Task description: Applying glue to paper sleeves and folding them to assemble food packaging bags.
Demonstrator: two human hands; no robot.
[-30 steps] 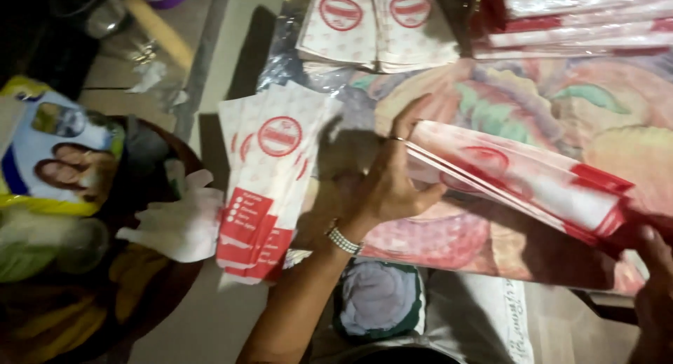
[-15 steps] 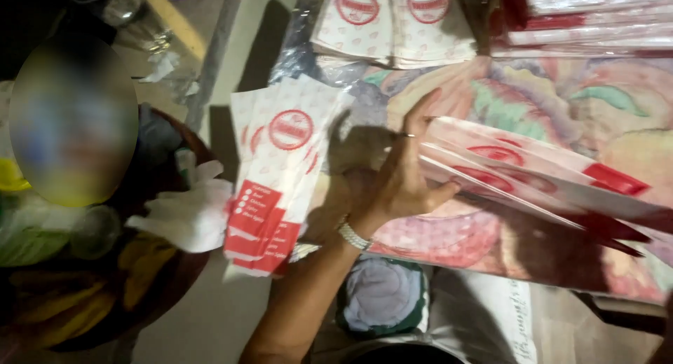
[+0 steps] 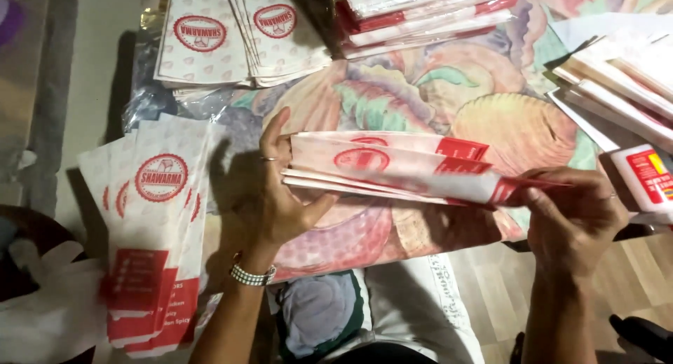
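Surface: a worktop point(image 3: 491, 112) covered with a cloth printed in large pastel shell or fruit shapes. Wood-grain flooring shows at lower right; a grey strip of floor runs up the left edge. Lighting dim, with hard shadows.

On and about the surface: a fanned pile of white paper sleeves with red round emblems point(image 3: 231, 35) at top left, lying on crinkled clear plastic; bundled red-edged sleeves point(image 3: 427, 14) at top centre; a further stack point(image 3: 610, 77) at the right edge; a white bottle with a red label point(image 3: 645, 178) just below that stack. A second fan of sleeves point(image 3: 158, 217) lies at left, long axis running top to bottom, red panels toward the camera. A white glove point(image 3: 56, 315) sits at bottom left.

Held item: a small sheaf of sleeves point(image 3: 392, 168), held above the cloth at mid-frame. Long axis runs left to right, near level, and the red-panelled ends point right.

Left hand point(image 3: 277, 196): fingers curled against the sheaf's left end, thumb underneath, gripping it; ring and beaded wristband visible.

Right hand point(image 3: 571, 217): fingers point(image 3: 540, 196) pinched shut on the right end, at the red tip of the lowest sleeve.
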